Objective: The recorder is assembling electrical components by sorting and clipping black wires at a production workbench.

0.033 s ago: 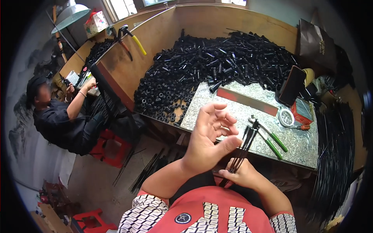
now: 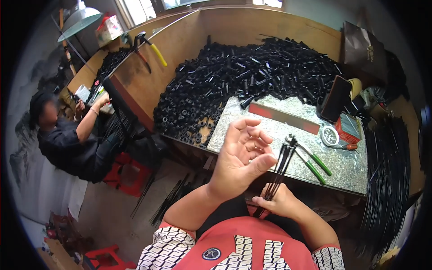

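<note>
My right hand (image 2: pixel 281 200) is closed round the lower part of a bundle of thin black rods (image 2: pixel 282 163), close to my body. The bundle tilts up over the front edge of the speckled worktop (image 2: pixel 243 128), its dark, thicker ends uppermost. Raised to the left of the rods is my left hand (image 2: pixel 245 157), palm turned toward them, fingers curved and apart, holding nothing. Its thumb lies near the rods; whether it touches them I cannot tell. Just right of the rod ends, pliers with green handles (image 2: pixel 315 167) lie on the worktop. Behind them is a flat red-and-grey bar (image 2: pixel 283 118).
A large heap of black tubular parts (image 2: pixel 256 67) fills the wooden-walled bin. A dark phone-like slab (image 2: pixel 336 99), a round white dish (image 2: pixel 330 135) and a red box (image 2: pixel 349 128) stand at right. Long black rods (image 2: pixel 388 180) hang beyond. A co-worker (image 2: pixel 67 144) sits at left.
The whole view has shifted very slightly. Both hands keep their pose, and the rods stay in my right hand.
</note>
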Demonstrator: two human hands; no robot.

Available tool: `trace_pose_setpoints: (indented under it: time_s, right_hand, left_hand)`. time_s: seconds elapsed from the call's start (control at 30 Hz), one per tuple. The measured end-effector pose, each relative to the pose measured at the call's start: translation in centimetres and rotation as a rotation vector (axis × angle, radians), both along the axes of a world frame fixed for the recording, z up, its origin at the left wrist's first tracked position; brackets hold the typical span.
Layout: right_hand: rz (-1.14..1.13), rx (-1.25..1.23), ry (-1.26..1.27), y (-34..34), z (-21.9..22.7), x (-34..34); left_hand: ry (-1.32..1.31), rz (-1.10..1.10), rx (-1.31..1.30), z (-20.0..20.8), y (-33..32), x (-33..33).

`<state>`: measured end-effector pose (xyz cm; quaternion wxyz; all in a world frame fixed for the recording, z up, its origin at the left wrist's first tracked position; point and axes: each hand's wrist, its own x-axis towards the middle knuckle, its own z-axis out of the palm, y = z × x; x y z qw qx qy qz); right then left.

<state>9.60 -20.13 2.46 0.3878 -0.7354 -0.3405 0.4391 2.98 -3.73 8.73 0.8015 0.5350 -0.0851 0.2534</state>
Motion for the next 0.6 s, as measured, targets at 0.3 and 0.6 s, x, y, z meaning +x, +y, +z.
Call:
trace_pose_setpoints:
  time_s: [0.3, 0.6]
  right_hand:
    - [0.091, -0.054, 0.027, -0.9, -1.1, 1.5]
    - [0.254, 0.064, -0.272, -2.0, -1.7, 2.4]
  left_hand:
    - [-0.033, -0.142, 0.08, 1.7, 0.6, 1.7]
    - [0.057, -0.244, 0.192, 3.4, -0.2, 2.4]
